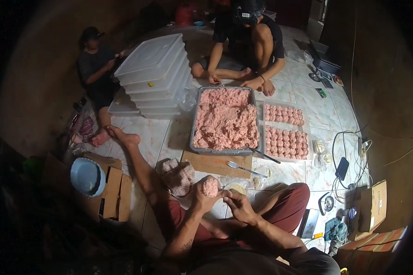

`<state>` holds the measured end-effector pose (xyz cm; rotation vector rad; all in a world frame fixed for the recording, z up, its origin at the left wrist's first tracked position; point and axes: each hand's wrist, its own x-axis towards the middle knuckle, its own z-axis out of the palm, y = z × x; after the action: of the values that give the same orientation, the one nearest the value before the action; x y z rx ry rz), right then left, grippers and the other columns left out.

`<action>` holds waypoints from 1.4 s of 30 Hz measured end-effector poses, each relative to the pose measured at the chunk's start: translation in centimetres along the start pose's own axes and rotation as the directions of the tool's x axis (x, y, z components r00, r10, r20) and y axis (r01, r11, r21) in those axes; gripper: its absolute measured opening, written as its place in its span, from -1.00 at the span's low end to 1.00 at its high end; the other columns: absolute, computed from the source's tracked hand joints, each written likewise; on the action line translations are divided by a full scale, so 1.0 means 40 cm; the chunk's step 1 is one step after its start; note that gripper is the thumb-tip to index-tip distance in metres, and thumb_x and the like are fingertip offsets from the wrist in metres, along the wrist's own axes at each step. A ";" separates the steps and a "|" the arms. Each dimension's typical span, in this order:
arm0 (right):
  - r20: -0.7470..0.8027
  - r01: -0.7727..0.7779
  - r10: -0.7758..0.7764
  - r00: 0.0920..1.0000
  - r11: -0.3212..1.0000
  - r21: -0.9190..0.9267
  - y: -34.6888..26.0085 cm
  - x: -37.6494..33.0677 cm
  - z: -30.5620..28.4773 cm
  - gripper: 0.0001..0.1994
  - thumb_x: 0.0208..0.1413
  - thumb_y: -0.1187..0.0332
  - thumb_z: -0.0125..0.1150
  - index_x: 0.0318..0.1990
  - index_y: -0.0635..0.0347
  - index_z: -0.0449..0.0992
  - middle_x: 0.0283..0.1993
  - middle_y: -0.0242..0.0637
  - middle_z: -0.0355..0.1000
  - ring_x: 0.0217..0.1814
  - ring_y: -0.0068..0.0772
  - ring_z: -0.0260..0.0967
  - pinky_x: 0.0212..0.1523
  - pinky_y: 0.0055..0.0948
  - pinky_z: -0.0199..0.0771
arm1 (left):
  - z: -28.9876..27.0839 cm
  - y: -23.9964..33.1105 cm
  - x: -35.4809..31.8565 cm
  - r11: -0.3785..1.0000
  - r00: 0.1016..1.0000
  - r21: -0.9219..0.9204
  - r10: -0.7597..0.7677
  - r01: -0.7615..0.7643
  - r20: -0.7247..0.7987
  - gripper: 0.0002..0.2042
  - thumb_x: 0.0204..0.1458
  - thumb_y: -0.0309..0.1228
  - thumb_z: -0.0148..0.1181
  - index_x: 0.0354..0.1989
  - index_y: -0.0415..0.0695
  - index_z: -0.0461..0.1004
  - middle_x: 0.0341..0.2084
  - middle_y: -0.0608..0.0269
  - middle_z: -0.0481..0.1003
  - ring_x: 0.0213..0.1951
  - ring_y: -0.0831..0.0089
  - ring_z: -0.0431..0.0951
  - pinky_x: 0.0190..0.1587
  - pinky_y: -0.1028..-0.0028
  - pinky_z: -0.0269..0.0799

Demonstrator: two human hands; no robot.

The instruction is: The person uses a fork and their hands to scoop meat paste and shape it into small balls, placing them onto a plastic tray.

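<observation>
My left hand (203,198) is closed around a lump of pink minced meat (211,187), which bulges out at the top of the fist. Close on its right, my right hand (241,207) is pinched at the fingertips beside that fist; what they grip, if anything, is too small to make out. Just beyond the right hand lie pale round wrappers (234,187). A fork (245,168) rests past them on a flat piece of cardboard (206,162). Farther off stands a grey tub (195,137) heaped with pink minced meat, a dark-handled utensil (267,156) leaning over its near right corner.
Right of the tub, a clear tray (287,159) holds rows of small meat-filled pieces. Stacked lidded plastic boxes (156,68) stand far left. A checked cloth (178,176) lies near my left hand. A blue basin (87,177) sits left. Two other people sit beyond; cables run along the right.
</observation>
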<state>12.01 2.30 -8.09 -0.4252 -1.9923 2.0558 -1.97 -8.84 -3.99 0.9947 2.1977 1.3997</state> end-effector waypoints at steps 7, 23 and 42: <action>-0.142 -0.033 0.009 0.990 0.985 -0.169 0.011 0.003 -0.074 -0.77 0.35 0.33 -0.01 -0.16 0.31 0.52 -0.41 -0.33 0.37 -0.36 -0.51 0.25 -0.28 -0.44 0.30 | -0.049 -0.054 0.016 0.987 0.991 -0.128 -0.111 0.101 -0.076 -0.48 -0.30 -0.15 0.61 -0.35 -0.20 0.40 -0.46 0.19 0.45 -0.39 0.33 0.43 -0.24 0.34 0.43; 0.181 -0.251 0.185 0.966 0.844 0.473 0.009 -0.046 0.011 -0.78 0.36 0.35 -0.01 -0.10 0.26 0.54 -0.45 -0.60 0.21 -0.45 -0.76 0.04 -0.43 -0.67 0.06 | -0.086 0.025 0.017 0.967 0.970 -0.170 0.159 -0.191 -0.181 -0.55 -0.34 -0.32 0.63 -0.34 -0.17 0.45 -0.51 0.32 0.47 -0.43 0.49 0.46 -0.28 0.44 0.43; -0.130 0.209 -0.289 0.949 0.880 -0.427 -0.037 0.009 0.053 -0.82 0.12 0.64 0.07 -0.15 0.33 0.54 -0.30 0.00 0.40 -0.23 -0.02 0.38 -0.17 -0.25 0.37 | 0.016 0.002 0.014 0.977 0.977 -0.205 -0.098 0.058 -0.189 -0.61 -0.27 -0.43 0.59 -0.36 -0.17 0.42 -0.49 0.42 0.45 -0.40 0.67 0.40 -0.31 0.58 0.41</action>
<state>10.86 0.53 -6.56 -0.3972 -2.2202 1.3861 -1.92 -8.02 -4.18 0.7189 2.1517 1.7061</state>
